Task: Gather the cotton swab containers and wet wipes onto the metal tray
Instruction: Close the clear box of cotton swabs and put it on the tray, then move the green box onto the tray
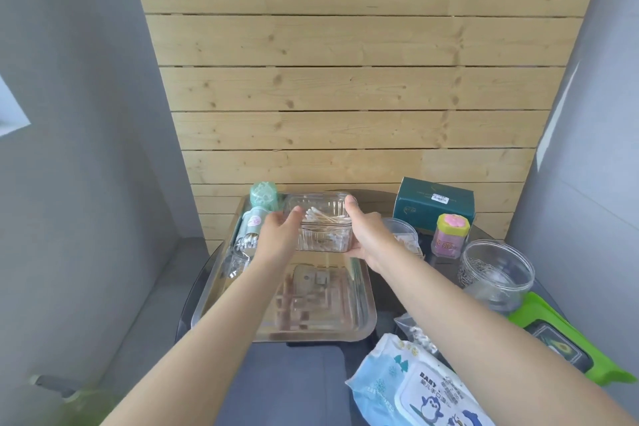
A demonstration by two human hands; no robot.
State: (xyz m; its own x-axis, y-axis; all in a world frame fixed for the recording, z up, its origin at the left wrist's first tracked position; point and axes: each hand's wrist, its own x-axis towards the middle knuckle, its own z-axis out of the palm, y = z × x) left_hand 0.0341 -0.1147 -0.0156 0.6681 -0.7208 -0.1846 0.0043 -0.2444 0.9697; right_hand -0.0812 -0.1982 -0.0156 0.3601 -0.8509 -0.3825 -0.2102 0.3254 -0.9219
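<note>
A clear rectangular box of cotton swabs [323, 223] is at the far end of the shiny metal tray [366, 318]. My left hand [280, 232] grips its left side and my right hand [364, 235] grips its right side and bottom corner. Whether the box rests on the tray or hangs just above it I cannot tell. A green swab cylinder [264, 197] and a pale swab tube [250, 226] lie along the tray's far left. A blue baby wet wipes pack [411, 387] and a green wipes pack [556, 335] lie off the tray, at the near right.
To the right of the tray stand a dark green box [434, 204], a pink and yellow swab jar [449, 235], a clear round tub [498, 270], another clear round container [401, 230] and a small bag of swabs [420, 332]. A wooden plank wall rises behind the table.
</note>
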